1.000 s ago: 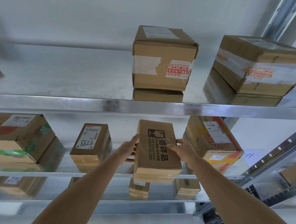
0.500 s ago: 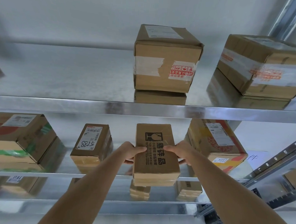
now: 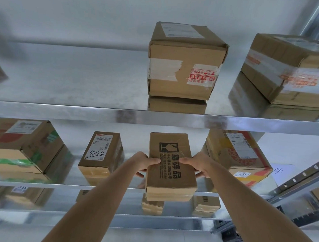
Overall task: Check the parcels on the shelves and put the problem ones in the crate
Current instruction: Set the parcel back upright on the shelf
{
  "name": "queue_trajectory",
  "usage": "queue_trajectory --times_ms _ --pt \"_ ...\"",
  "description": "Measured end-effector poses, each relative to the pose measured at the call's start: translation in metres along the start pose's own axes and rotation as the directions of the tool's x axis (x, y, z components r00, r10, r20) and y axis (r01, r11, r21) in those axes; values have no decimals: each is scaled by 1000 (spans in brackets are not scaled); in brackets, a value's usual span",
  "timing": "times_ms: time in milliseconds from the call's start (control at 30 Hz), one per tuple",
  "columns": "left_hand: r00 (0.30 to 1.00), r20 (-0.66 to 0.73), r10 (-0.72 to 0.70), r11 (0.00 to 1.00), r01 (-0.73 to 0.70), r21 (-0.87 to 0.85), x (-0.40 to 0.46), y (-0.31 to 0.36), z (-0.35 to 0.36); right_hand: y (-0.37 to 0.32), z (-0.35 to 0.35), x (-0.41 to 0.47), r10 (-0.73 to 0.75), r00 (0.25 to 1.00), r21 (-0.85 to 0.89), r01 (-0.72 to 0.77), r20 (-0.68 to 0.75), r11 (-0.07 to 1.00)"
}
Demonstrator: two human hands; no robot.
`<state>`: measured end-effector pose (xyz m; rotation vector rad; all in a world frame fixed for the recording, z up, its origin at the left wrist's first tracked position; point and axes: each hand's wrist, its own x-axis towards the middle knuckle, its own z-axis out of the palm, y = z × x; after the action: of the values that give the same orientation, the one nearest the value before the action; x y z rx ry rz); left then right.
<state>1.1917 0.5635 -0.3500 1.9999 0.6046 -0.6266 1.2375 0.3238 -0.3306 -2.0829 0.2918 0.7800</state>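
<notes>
- At nine o'clock on the middle shelf [image 3: 44,185] sits a green-taped parcel [image 3: 25,148], then the 5288 parcel [image 3: 101,155] just beside my left arm.
- My left hand [image 3: 144,163] has its fingers curled round the left edge of the fragile-marked parcel [image 3: 171,166], thumb on top.
- That parcel sits dead centre, on the middle shelf's front lip and overhanging it slightly; stiff cardboard, small, probably light, and the broken-glass print tells me to go gently. Gripping both long edges seems the safest hold.
- My right hand [image 3: 198,164] clamps the right edge the same way.
- At three o'clock stands the yellow-and-red parcel [image 3: 239,156].
- Count: four parcels on the middle shelf, two on the top shelf [image 3: 83,111] at twelve and two o'clock, several blurred ones below.
- The dark crate [image 3: 230,235], I think, shows at five o'clock.
</notes>
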Motion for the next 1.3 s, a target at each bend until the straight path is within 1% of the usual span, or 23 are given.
queue_trajectory --times_ms 233,433,700,833,967,1133,1300 --pt "1000 28 -9 996 11 -85 5 -1 0 3 0 2 -17 1000 44 17 16 999" --pt "1000 21 -6 996 8 -86 6 3 3 6 3 3 -15 1000 119 14 12 993" --pt "1000 19 -19 997 20 -74 10 3 2 6 3 5 -21 1000 98 20 10 995" --pt "1000 9 4 997 -3 -82 8 0 2 7 3 3 -25 1000 94 25 2 995" --pt "998 -38 40 999 -41 -25 5 -7 7 14 7 -3 -35 999 145 38 -21 989" --pt "997 -67 42 997 -46 -56 -2 -10 9 19 12 -10 -38 997 118 46 -69 992" --pt "997 -67 48 995 -54 -83 -7 -9 11 17 14 -19 -43 997 119 50 -57 992"
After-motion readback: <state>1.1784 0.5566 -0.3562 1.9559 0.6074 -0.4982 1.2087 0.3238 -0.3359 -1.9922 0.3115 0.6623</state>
